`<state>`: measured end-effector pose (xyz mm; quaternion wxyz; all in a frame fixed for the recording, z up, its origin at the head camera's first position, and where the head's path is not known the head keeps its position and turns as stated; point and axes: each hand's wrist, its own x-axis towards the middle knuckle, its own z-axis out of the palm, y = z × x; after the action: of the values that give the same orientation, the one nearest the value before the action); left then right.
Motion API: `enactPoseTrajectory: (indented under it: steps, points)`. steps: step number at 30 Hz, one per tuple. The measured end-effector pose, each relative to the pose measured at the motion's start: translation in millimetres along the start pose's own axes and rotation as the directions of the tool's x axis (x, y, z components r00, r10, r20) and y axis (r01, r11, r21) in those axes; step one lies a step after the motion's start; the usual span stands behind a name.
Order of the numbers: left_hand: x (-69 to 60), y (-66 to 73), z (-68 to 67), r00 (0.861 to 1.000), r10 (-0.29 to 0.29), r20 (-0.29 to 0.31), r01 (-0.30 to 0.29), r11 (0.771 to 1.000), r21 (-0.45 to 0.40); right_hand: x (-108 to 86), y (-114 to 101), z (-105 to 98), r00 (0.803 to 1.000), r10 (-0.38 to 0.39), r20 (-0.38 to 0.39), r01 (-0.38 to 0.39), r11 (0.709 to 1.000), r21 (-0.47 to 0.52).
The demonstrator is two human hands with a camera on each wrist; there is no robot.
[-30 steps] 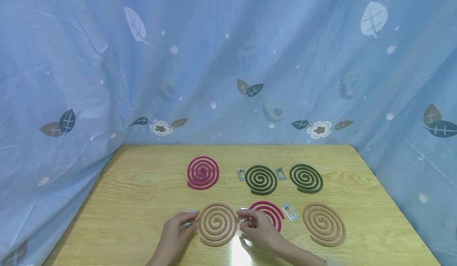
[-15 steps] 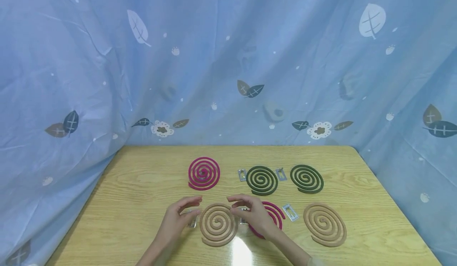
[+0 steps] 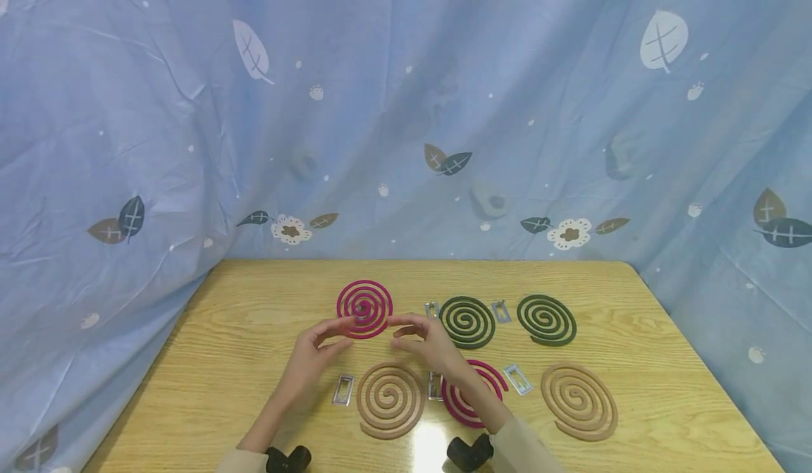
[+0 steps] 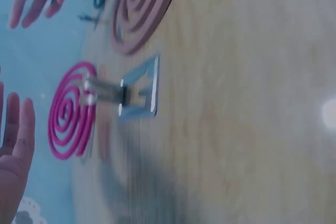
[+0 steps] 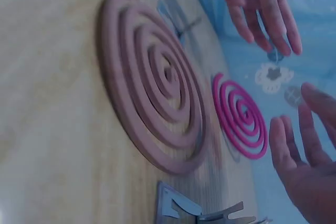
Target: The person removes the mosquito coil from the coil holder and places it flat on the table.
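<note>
At the back left of the table lies a pink mosquito coil (image 3: 364, 290), with a bit of metal showing near its centre. My left hand (image 3: 315, 349) hovers over the table at its near left, fingers loosely bent. Opposite it, my right hand (image 3: 426, 342) hovers at the near right. Both hands hold nothing; in the right wrist view they are apart from the pink coil (image 5: 240, 115). A tan mosquito coil (image 3: 391, 416) lies nearer me, below the hands. Left of it is a metal coil stand (image 3: 336, 390), whose upright prong (image 4: 105, 92) shows in the left wrist view.
Two dark green coils (image 3: 466, 340) (image 3: 547, 320) lie at the back right, with metal stands (image 3: 502, 316) beside them. In front lie another pink coil (image 3: 463, 416), partly behind my right forearm, and a second tan coil (image 3: 580, 431). A blue curtain (image 3: 380, 106) surrounds the table.
Both hands have left the sides of the front tan coil, which stays on the table. They have moved away from me, up toward the back left pink coil.
</note>
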<state>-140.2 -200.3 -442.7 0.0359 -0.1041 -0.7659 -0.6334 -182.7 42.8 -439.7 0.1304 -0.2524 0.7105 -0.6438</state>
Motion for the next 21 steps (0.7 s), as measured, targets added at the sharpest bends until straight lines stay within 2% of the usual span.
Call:
enactPoseTrajectory:
  steps: [7,10,13,16,21]
  points:
    - [18.6,-14.7,-20.1,1.000,0.021,0.005,-0.021,0.997,0.071,27.3,9,-6,0.998,-0.029,0.047,0.030,0.999,-0.013]
    - [26.1,-20.1,-29.7,1.000,-0.002,-0.011,0.002,0.998,0.063,38.9,14,-6,0.998,-0.022,0.065,0.023,0.999,-0.025]
    - [36.3,-23.8,-36.1,0.999,-0.040,-0.013,0.040,0.997,0.063,47.8,15,-7,0.999,-0.001,0.049,0.002,0.999,-0.033]
    - [45.3,-25.9,-40.2,0.997,-0.070,-0.012,0.071,0.993,0.097,53.1,10,-10,1.000,0.017,0.025,-0.016,1.000,-0.026]
    - [55.8,-31.0,-42.6,0.996,-0.087,-0.037,0.092,0.985,0.146,55.4,-7,-11,0.998,0.060,0.009,-0.059,0.998,-0.022]
